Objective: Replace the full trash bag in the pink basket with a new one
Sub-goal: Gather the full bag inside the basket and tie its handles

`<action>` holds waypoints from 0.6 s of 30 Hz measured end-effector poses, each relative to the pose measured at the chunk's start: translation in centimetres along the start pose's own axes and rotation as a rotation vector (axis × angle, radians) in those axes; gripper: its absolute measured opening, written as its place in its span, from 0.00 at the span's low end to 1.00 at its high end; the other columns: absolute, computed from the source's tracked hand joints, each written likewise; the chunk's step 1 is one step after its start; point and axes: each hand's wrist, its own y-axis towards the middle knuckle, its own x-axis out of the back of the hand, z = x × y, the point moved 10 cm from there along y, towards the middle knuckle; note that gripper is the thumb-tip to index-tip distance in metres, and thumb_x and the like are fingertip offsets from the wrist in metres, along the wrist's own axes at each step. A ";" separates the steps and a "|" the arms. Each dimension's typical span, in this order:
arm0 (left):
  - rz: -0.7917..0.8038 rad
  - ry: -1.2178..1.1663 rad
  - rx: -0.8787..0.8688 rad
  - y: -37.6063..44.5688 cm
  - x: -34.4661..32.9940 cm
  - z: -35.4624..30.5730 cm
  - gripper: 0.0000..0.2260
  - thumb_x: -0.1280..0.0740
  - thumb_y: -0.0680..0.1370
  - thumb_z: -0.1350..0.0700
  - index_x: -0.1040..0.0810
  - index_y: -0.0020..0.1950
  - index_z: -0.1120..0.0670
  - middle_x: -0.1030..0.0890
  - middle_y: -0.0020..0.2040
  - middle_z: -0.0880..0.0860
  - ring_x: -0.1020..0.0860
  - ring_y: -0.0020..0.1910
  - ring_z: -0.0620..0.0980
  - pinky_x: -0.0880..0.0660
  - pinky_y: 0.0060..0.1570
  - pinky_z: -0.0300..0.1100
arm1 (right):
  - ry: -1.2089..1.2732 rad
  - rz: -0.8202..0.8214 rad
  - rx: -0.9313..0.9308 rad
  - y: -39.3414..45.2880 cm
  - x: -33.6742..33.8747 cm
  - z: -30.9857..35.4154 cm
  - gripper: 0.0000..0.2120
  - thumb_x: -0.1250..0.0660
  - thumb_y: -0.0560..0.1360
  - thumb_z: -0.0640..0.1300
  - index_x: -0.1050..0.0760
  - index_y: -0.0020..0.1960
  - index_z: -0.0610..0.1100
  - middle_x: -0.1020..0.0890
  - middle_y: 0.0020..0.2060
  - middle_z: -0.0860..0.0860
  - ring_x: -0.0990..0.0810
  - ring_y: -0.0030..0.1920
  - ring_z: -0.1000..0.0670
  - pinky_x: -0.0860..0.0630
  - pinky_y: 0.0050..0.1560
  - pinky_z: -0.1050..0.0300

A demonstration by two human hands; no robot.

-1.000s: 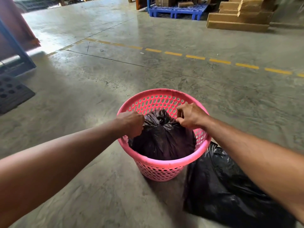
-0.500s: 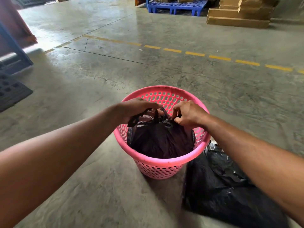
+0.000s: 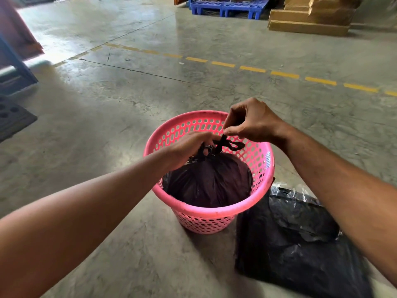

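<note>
Now I see left hand pinching full bag neck, right hand gripping tie strip; soft, bulky; I'd lift at knot.

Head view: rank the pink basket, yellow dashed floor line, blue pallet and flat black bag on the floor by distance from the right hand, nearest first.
From the right hand:
1. Pink basket, directly below the hand.
2. Flat black bag, on the floor right of the basket, toward the person.
3. Yellow dashed floor line, across the floor beyond the basket.
4. Blue pallet, far end, past the line.
</note>
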 end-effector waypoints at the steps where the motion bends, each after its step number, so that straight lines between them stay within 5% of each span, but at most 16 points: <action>1: 0.016 0.117 -0.061 0.0 -0.6 -0.8 0.14 0.37 0.75 0.55 0.14 0.54 0.54 0.19 0.39 0.48 0.28 0.32 0.43 0.31 0.36 0.37 | 0.046 0.006 0.025 0.2 -0.2 0.8 0.05 0.22 0.65 0.40 0.14 0.41 0.45 0.13 0.35 0.49 0.13 0.36 0.52 0.17 0.42 0.51; 5: 0.064 0.377 -0.218 -0.1 -2.4 -2.2 0.18 0.42 0.85 0.52 0.14 0.54 0.57 0.20 0.41 0.51 0.30 0.36 0.51 0.32 0.37 0.43 | 0.242 -0.010 0.064 0.7 -2.3 1.8 0.08 0.26 0.66 0.40 0.16 0.45 0.43 0.12 0.36 0.47 0.13 0.37 0.48 0.16 0.43 0.49; 8: 0.010 0.224 -0.171 0.0 -1.2 -1.7 0.19 0.43 0.86 0.52 0.15 0.51 0.59 0.22 0.37 0.52 0.29 0.31 0.46 0.32 0.35 0.39 | 0.231 -0.071 -0.007 0.6 -2.5 -0.3 0.20 0.31 0.63 0.47 0.22 0.55 0.49 0.14 0.45 0.51 0.14 0.41 0.51 0.19 0.46 0.53; 12: 0.037 0.036 -0.117 -0.2 -0.3 -0.8 0.16 0.42 0.86 0.55 0.17 0.50 0.61 0.23 0.38 0.53 0.27 0.33 0.46 0.29 0.34 0.34 | -0.074 0.150 -0.058 -0.9 -5.5 -2.3 0.32 0.26 0.65 0.47 0.30 0.68 0.52 0.16 0.49 0.51 0.16 0.45 0.51 0.20 0.51 0.54; 15: 0.105 0.036 -0.096 -0.4 -0.8 -0.8 0.19 0.43 0.86 0.53 0.18 0.58 0.64 0.24 0.44 0.59 0.26 0.34 0.43 0.27 0.37 0.34 | -0.051 0.177 -0.055 -1.2 -6.3 -3.0 0.20 0.26 0.65 0.40 0.22 0.57 0.49 0.13 0.38 0.50 0.14 0.37 0.50 0.17 0.46 0.49; 18: 0.128 -0.001 -0.003 -0.6 -0.1 -0.3 0.20 0.46 0.87 0.49 0.20 0.64 0.59 0.22 0.47 0.62 0.21 0.39 0.50 0.26 0.43 0.41 | -0.019 0.074 -0.051 -0.5 -4.5 -3.7 0.11 0.25 0.64 0.40 0.18 0.45 0.48 0.13 0.38 0.49 0.14 0.37 0.51 0.17 0.45 0.45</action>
